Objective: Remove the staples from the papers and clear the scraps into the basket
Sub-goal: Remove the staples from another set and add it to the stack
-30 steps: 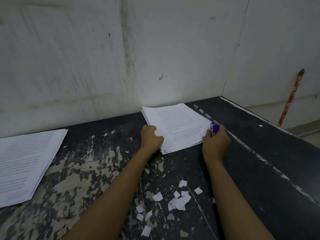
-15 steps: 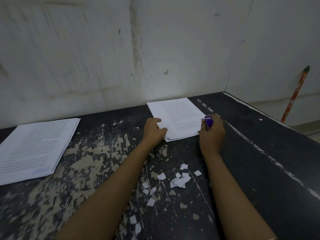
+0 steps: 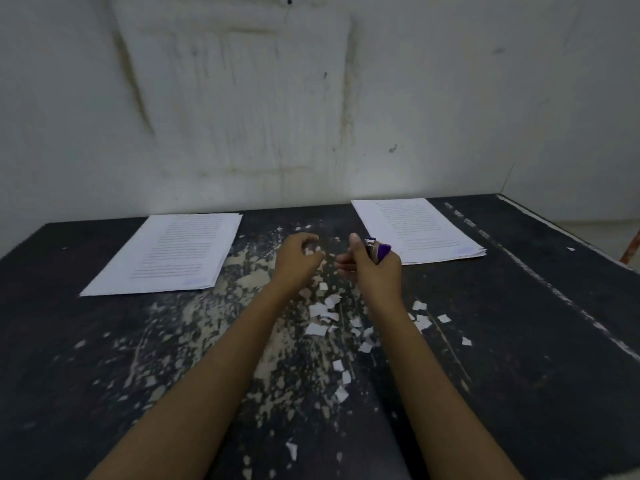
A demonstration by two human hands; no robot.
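currently both hands are close together mid-tabletop, between two stacks. right hand (image 3: 375, 277) grips a purple staple remover (image 3: 380, 251), metal end pointing up, just beside the near-left corner of the right paper stack (image 3: 420, 228). left hand (image 3: 297, 263) has its fingers curled in a loose c; can't tell if it pinches anything. left paper stack (image 3: 173, 254) lies flat, well apart. white paper scraps (image 3: 317, 310) are scattered on the worn black tabletop (image 3: 519, 341), mostly between the forearms.

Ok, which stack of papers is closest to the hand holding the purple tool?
The right-hand stack: the right hand with the purple tool is just beside its near-left corner. The other stack lies far off to the left.
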